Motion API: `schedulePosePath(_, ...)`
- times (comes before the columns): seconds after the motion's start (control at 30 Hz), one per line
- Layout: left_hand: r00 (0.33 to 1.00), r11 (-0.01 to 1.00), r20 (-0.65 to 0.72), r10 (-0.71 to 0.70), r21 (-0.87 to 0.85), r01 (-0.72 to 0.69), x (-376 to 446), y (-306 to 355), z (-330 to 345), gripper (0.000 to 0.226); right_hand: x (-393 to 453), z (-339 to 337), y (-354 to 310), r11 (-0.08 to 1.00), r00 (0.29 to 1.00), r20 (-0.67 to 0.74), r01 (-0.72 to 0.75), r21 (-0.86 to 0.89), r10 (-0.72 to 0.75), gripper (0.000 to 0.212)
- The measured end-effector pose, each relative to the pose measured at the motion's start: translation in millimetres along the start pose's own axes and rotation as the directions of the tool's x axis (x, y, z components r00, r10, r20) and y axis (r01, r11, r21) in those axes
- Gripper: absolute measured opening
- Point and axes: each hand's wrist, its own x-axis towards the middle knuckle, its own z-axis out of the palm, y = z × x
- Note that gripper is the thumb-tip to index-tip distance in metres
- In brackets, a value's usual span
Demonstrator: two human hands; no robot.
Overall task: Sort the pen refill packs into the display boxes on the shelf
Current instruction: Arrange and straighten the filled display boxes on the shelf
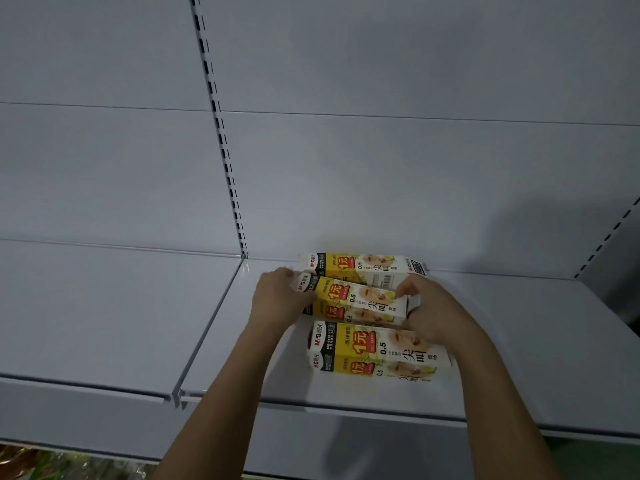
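On a pale grey shelf [519, 341], a person's left hand [277, 299] and right hand [433, 306] clasp opposite ends of the middle refill box [356, 299] — fingers curled around it, tilted. Another box [374, 351] lies just nearer than the grip — a third [363, 266] just beyond it.

Three long yellow-and-white refill boxes lie flat, lengthwise, on the grey shelf [519, 341]. Rear box [360, 266] sits against the shelf's back panel; front box [377, 349] is nearest the shelf's front edge. Middle box [353, 301] lies between them, tilted, left end raised.
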Motion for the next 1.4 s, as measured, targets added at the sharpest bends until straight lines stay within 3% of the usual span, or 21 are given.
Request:
schedulePosePath(0.07, 0.997, 0.999, -0.078, 0.003, 0.039, 0.000, -0.2, 1.7, 1.9, 0.091, 2.6, -0.8, 4.2, 1.000, 1.000, -0.007, -0.006, 0.015, 0.006, 0.041)
schedulePosePath(0.13, 1.000, 0.998, 0.001, -0.024, -0.061, 0.024, 4.0, 1.8, 0.3, 0.093, 4.9, -3.4, 7.1, 1.000, 1.000, -0.008, -0.006, 0.023, 0.006, 0.043)
schedulePosePath(0.23, 0.994, 0.919, 0.088, -0.070, -0.382, 0.099, 11.4, -8.0, -2.6, 0.035, 7.6, -8.1, 7.6, 0.998, 0.999, -0.028, 0.018, 0.061, -0.017, 0.046)
schedulePosePath(0.33, 0.982, 0.855, 0.145, -0.121, -0.487, 0.178, 17.5, -23.1, -6.9, 0.023, 6.5, -10.4, 1.0, 0.994, 0.998, -0.043, 0.044, 0.102, -0.040, 0.042)
schedulePosePath(0.47, 0.927, 0.898, 0.370, 0.063, -0.425, 0.109, 5.5, -34.8, -5.5, 0.042, 5.7, -5.6, -12.5, 0.994, 0.998, 0.012, 0.064, -0.092, -0.063, 0.063)
schedulePosePath(0.57, 0.884, 0.928, 0.423, 0.199, -0.370, -0.032, -1.7, -40.8, -4.4, 0.051, 5.4, 3.1, -23.1, 0.955, 0.994, 0.019, 0.105, -0.278, -0.103, 0.078)
schedulePosePath(0.77, 0.847, 0.919, 0.438, 0.302, -0.369, -0.137, -4.6, -44.6, -4.5, 0.044, 4.6, 20.3, -49.3, 0.938, 0.955, 0.177, 0.272, -0.213, -0.237, 0.073)
schedulePosePath(0.9, 0.924, 0.898, 0.306, 0.229, -0.432, -0.080, -1.4, -39.9, -2.6, 0.043, 6.3, 26.8, -54.8, 0.945, 0.907, 0.278, 0.328, 0.008, -0.317, 0.059)
schedulePosePath(1.0, 0.956, 0.914, 0.057, 0.286, -0.317, -0.255, 3.2, -23.6, -5.6, 0.037, 5.6, 22.0, -53.9, 0.925, 0.920, 0.141, 0.341, 0.165, -0.364, 0.055)
schedulePosePath(1.07, 0.935, 0.880, -0.113, 0.337, -0.316, -0.355, 2.1, -4.4, -11.6, 0.031, 4.3, 16.2, -57.1, 0.868, 0.908, 0.031, 0.388, 0.311, -0.417, 0.056)
schedulePosePath(1.2, 0.811, 0.788, -0.332, 0.481, -0.242, -0.566, -2.6, 35.9, -25.8, 0.022, 4.7, 9.9, -62.5, 0.721, 0.868, -0.132, 0.474, 0.506, -0.478, 0.053)
schedulePosePath(1.27, 0.769, 0.750, -0.354, 0.533, -0.224, -0.623, -3.9, 49.9, -29.9, 0.019, 4.2, 7.2, -61.3, 0.691, 0.851, -0.185, 0.510, 0.512, -0.491, 0.048)
schedulePosePath(1.4, 0.768, 0.724, -0.361, 0.530, -0.279, -0.631, -2.3, 61.3, -28.9, 0.011, -1.0, 0.3, -56.4, 0.712, 0.796, -0.185, 0.600, 0.364, -0.576, 0.044)
